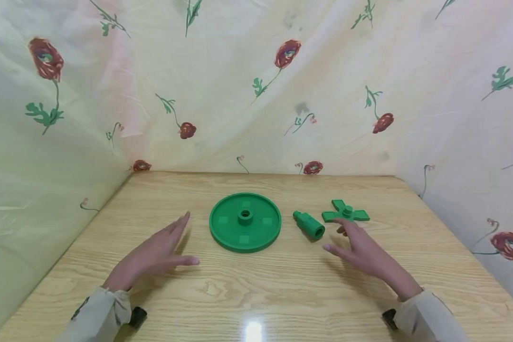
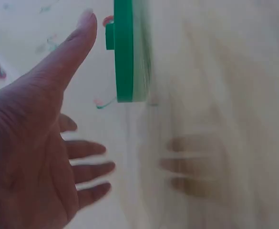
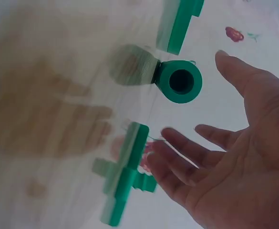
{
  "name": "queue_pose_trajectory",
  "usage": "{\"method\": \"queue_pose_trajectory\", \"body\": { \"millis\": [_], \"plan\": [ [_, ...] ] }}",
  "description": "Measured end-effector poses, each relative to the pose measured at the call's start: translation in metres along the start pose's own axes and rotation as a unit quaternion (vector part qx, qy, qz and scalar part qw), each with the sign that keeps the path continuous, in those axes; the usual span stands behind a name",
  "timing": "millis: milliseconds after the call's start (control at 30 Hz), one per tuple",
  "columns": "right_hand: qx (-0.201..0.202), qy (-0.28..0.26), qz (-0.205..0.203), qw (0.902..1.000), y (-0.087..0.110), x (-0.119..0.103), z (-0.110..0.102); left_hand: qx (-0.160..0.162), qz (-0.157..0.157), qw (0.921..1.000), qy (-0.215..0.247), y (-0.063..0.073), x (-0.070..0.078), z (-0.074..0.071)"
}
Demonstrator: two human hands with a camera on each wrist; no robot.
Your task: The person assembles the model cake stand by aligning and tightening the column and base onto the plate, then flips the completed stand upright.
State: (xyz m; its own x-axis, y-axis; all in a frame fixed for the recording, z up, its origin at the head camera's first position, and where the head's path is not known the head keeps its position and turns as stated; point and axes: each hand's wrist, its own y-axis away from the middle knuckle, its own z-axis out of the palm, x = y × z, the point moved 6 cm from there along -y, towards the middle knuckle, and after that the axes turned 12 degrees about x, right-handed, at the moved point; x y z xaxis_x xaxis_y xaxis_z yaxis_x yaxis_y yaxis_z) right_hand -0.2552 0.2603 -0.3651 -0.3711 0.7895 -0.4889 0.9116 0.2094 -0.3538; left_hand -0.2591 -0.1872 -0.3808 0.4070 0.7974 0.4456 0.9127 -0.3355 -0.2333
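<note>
A round green disc [image 1: 228, 232] with a raised rim and a hollow hub lies on the wooden table. To its right is a green cylinder [image 1: 309, 225], lying on its side with a narrow stepped tip and a round hole [image 3: 181, 82] in its near end. Beyond that lies a flat green piece with three arms [image 1: 361, 215] and a central peg. My left hand [image 1: 156, 259] hovers left of the disc, fingers extended and thumb apart, holding nothing. My right hand [image 1: 361, 249] hovers just in front of the cylinder and the three-armed piece, fingers loosely bent, palm bare.
The pale wooden table [image 1: 222, 294] has a glossy surface that reflects the hands. Flower-patterned cloth [image 1: 231, 85] hangs behind it and along both sides. Dark bands [image 1: 137, 317] show at both wrists under light sleeves.
</note>
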Motion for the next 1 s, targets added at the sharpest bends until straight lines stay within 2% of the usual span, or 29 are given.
{"method": "queue_pose_trajectory", "body": {
  "millis": [167,300,433,633,833,1000],
  "plan": [
    [-0.029,-0.052,0.028,0.9978,-0.011,0.008,0.008,-0.018,-0.019,0.9944,0.103,-0.023,-0.011,0.014],
    [-0.049,-0.057,0.046,0.9961,-0.017,0.012,0.014,-0.014,-0.032,0.9895,0.140,-0.037,-0.016,0.025],
    [-0.059,-0.067,0.054,0.9946,-0.022,0.012,0.018,-0.018,-0.050,0.9867,0.154,-0.046,-0.018,0.034],
    [-0.050,-0.070,0.051,0.9951,-0.027,0.011,0.022,-0.020,-0.030,0.9851,0.168,-0.058,-0.014,0.040],
    [-0.048,-0.063,0.056,0.9953,-0.031,0.010,0.025,-0.036,-0.037,0.9828,0.177,-0.063,-0.015,0.045],
    [-0.041,-0.054,0.054,0.9962,-0.034,0.010,0.029,-0.037,-0.036,0.9807,0.189,-0.064,-0.017,0.046]
  ]
}}
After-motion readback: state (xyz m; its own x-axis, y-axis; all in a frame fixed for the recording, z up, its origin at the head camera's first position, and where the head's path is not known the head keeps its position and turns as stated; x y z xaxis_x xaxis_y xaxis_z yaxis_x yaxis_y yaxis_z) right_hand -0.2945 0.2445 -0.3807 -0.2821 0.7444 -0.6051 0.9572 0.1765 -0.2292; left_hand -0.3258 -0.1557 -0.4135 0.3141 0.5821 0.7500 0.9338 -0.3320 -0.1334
